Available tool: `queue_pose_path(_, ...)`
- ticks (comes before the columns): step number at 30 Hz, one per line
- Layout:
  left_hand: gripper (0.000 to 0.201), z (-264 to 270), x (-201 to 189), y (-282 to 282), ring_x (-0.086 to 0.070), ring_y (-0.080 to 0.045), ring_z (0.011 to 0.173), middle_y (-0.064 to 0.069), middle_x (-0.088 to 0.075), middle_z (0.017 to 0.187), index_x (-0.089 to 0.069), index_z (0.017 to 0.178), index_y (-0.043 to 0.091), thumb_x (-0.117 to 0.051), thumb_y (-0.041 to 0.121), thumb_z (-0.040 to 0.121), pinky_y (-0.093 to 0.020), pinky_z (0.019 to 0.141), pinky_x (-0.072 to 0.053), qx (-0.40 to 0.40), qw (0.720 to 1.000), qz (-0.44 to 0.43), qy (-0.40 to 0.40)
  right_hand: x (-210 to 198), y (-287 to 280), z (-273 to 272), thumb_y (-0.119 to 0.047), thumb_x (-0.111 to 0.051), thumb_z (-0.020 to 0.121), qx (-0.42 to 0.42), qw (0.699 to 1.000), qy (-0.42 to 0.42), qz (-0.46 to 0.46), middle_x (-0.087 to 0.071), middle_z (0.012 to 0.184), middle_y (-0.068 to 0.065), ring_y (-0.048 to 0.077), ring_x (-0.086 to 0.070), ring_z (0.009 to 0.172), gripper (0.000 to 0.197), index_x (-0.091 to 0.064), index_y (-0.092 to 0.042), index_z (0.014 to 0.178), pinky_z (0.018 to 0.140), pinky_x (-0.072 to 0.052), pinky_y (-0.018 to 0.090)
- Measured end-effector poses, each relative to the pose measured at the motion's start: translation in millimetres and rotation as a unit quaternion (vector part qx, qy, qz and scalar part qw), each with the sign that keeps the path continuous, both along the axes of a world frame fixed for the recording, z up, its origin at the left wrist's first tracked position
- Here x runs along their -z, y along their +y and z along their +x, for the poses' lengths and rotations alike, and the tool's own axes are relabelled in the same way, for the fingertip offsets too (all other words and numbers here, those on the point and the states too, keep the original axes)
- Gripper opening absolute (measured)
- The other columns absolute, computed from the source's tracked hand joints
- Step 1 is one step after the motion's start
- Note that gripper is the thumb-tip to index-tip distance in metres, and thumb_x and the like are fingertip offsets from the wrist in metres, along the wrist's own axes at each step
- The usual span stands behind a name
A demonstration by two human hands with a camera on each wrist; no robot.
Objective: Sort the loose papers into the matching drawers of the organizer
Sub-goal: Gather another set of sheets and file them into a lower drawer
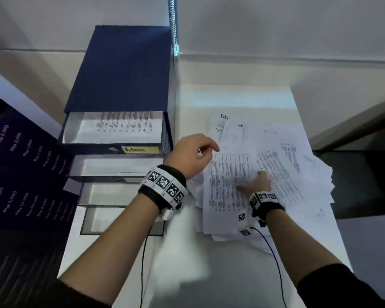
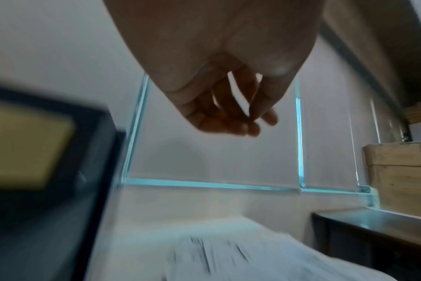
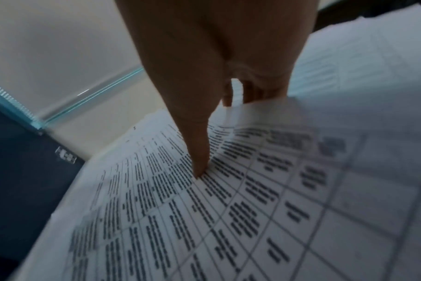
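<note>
A dark blue drawer organizer stands on the left of the white table. Its top drawer, labelled "Admin", is pulled out with a printed sheet inside. Three lower drawers are pulled out in steps. A messy pile of loose papers lies to the right. My right hand pinches a printed table sheet, thumb on top and fingers under its edge. My left hand hovers over the pile's left edge, loosely curled and holding nothing.
A dark board with price lists leans at the left of the organizer. A dark surface adjoins the table on the right. A glass panel edge runs behind the table, and a wooden box stands beyond it.
</note>
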State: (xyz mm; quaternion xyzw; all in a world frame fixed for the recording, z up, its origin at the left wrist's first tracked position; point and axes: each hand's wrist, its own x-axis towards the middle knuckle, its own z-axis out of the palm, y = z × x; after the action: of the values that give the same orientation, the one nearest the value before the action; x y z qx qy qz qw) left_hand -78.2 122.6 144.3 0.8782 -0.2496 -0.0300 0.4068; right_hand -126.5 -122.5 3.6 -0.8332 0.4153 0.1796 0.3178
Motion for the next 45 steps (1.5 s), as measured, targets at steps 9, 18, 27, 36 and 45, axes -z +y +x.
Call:
queue_pose_path(9,0.047,-32.8,153.3,-33.4,-0.063,-0.018,0.091,-0.003,-0.066,0.1,-0.055,0.132,0.015,-0.07,0.023,0.088,-0.029,0.083,-0.051,-0.217,0.911,0.087,0.338,-7.4,-100.5,-40.8,-0.041,-0.077,0.079,0.031,0.996,-0.07,-0.051,-0.07,0.103,0.021,0.036,-0.066,0.095,0.051,-0.07,0.001,0.107,0.081,-0.054,0.041)
queue_pose_path(18,0.048,-36.9,174.6,-75.3,-0.05,-0.02,0.105,-0.002,-0.054,0.109,-0.068,0.107,0.024,-0.077,0.056,0.072,-0.037,0.093,-0.048,-0.25,0.939,0.115,0.208,11.5,-160.9,-78.9,-0.042,-0.083,0.074,-0.022,0.998,0.006,0.059,-0.071,0.082,0.01,0.025,-0.065,0.076,0.036,-0.067,-0.01,0.079,0.068,-0.051,0.033)
queue_pose_path(27,0.044,-34.1,139.4,-111.5,-0.051,-0.019,0.126,-0.003,-0.056,0.134,-0.056,0.134,0.019,-0.045,0.044,0.101,-0.038,0.111,-0.037,-0.293,0.928,-0.089,0.212,-21.6,-135.4,-36.0,-0.029,-0.075,0.085,-0.06,0.971,-0.134,0.188,-0.074,0.095,0.009,0.026,-0.071,0.089,0.033,-0.069,-0.003,0.106,0.085,-0.058,0.044)
queue_pose_path(36,0.065,-56.8,31.6,-13.2,-0.05,-0.011,0.132,0.002,-0.052,0.145,-0.032,0.151,0.023,-0.06,0.038,0.093,-0.042,0.112,-0.041,-0.243,0.932,-0.203,0.177,-143.3,-29.1,14.3,-0.031,-0.068,0.092,-0.191,0.889,-0.313,0.275,-0.058,0.13,-0.008,-0.004,-0.058,0.115,0.063,-0.037,-0.015,0.145,0.093,-0.05,0.02)
queue_pose_path(45,0.069,-149.3,-42.0,185.1,-0.041,-0.006,0.138,0.017,-0.038,0.153,-0.035,0.147,0.048,-0.06,0.011,0.094,-0.043,0.115,-0.036,-0.154,0.942,-0.156,0.253,-145.1,144.0,-46.5,-0.006,-0.06,0.095,-0.34,0.809,-0.36,0.316,-0.037,0.149,-0.023,-0.017,-0.04,0.128,0.079,-0.018,-0.039,0.153,0.103,-0.033,0.005)
